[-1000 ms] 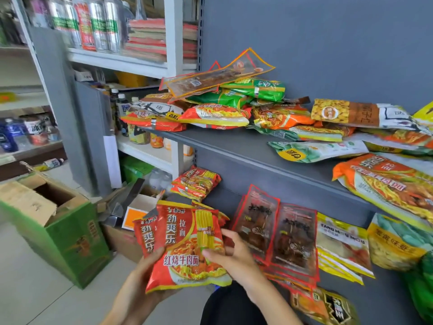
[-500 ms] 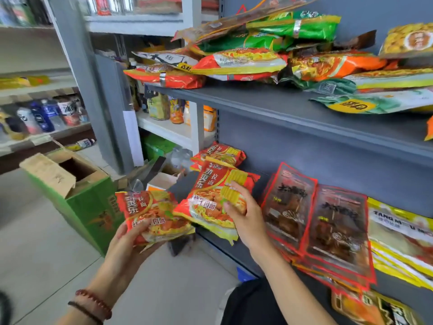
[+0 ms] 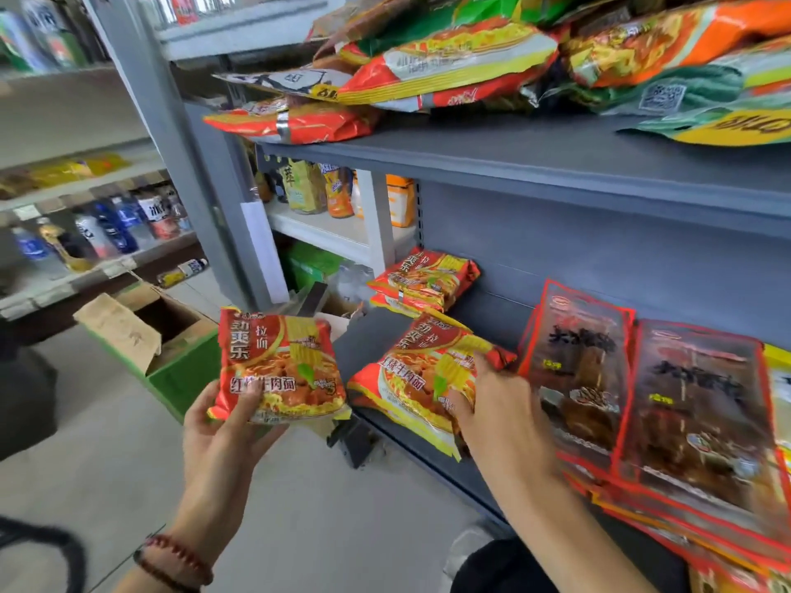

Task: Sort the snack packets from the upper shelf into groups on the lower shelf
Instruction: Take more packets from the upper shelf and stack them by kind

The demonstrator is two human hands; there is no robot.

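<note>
a red and yellow plastic instant-noodle packet (image 3: 278,370) is held upright in the left hand (image 3: 222,442), out in front of the shelving and to its left. its lower edge is pinched, with the thumb laid on the printed front and the fingers curled behind. a dark red bead bracelet (image 3: 175,558) is worn on that wrist. a second noodle packet of the same print (image 3: 415,378) is tilted at the front left of the grey metal lower shelf (image 3: 368,336), its near corner hanging past the shelf edge. it is gripped at its right side by the right hand (image 3: 505,421), whose fingers are curled onto the front, though motion blur hides how tightly. a small stack of matching noodle packets (image 3: 423,278) lies further back on the same shelf, against the grey back panel. just right of the gripped packet, two clear red-bordered pouches of dark snack (image 3: 578,378) are leaned against that panel. on the grey upper shelf (image 3: 513,160) a mixed heap of orange, green and yellow snack packets (image 3: 449,57) is piled. an open green cardboard box (image 3: 171,348) stands on the floor to the left.
</note>
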